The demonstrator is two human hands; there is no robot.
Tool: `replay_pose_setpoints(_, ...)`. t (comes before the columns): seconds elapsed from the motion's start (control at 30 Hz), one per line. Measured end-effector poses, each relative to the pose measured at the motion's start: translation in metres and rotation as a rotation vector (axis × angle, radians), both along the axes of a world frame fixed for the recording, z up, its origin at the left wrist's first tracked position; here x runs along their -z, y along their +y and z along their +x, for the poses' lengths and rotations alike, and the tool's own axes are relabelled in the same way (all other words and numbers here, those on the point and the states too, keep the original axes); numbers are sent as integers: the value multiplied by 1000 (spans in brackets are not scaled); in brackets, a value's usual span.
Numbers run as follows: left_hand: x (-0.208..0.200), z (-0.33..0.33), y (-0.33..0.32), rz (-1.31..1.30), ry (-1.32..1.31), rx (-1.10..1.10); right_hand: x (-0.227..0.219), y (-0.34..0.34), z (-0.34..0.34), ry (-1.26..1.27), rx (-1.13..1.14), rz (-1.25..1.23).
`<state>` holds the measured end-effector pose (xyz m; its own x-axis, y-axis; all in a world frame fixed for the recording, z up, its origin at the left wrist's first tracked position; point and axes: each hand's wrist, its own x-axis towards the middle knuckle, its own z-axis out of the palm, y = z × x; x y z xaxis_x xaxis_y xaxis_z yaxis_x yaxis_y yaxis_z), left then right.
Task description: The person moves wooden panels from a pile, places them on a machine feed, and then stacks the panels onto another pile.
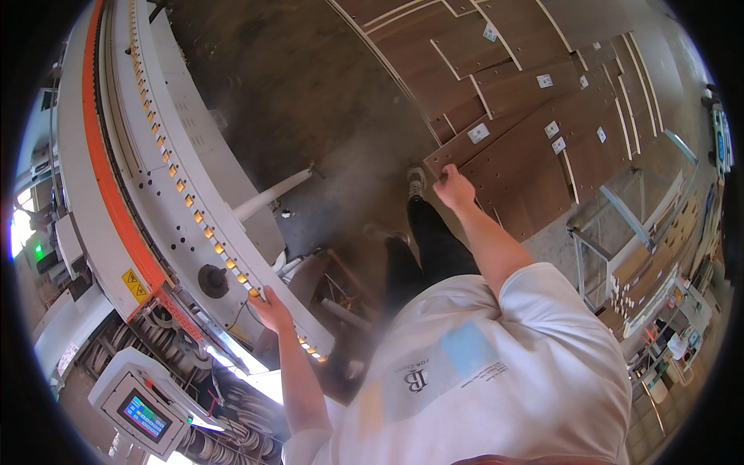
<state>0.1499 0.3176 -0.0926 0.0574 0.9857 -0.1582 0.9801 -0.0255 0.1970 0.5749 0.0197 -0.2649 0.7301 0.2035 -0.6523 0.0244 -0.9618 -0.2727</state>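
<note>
My left hand [272,311] rests at the near end of a long white machine [198,256], on its edge by the row of yellow rollers [198,216]. Its fingers are stretched out, and nothing shows in its grasp. On the other side, my right hand [455,188] is at the near left corner of a brown panel [515,182] in a stack. The fingers of that hand are curled together; whether they pinch the panel's edge is hidden from above.
More brown panels [418,46] with white labels lie overlapped at the right. A metal frame [612,232] stands beyond them. An orange strip [108,178] runs along the machine, with a control screen [145,416] at lower left. A white post [271,195] juts toward the floor [333,124].
</note>
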Motion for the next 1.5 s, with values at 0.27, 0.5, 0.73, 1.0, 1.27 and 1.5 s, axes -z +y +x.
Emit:
replay_pose_setpoints(0.27, 4, -5, 6, -32, 61, -13, 18, -1, -25, 181, 601, 336)
replay_pose_setpoints(0.5, -1, 4, 1, -5, 40, 3, 42, -12, 37, 87, 832, 654)
replay_pose_setpoints(0.73, -1, 5, -1, 5, -9, 16, 20, -36, 166, -339, 369, 102)
replay_pose_setpoints(1.0, -2, 7, -1, 28, 44, 23, 18, -29, 174, -313, 266, -10)
replay_pose_setpoints(1.27, 1, 3, 0, 29, 42, 26, 16, -18, 86, -177, 195, 206)
replay_pose_setpoints(1.5, 2, 1, 1, 32, 73, -4, 42, -16, -1, 256, 788, 298)
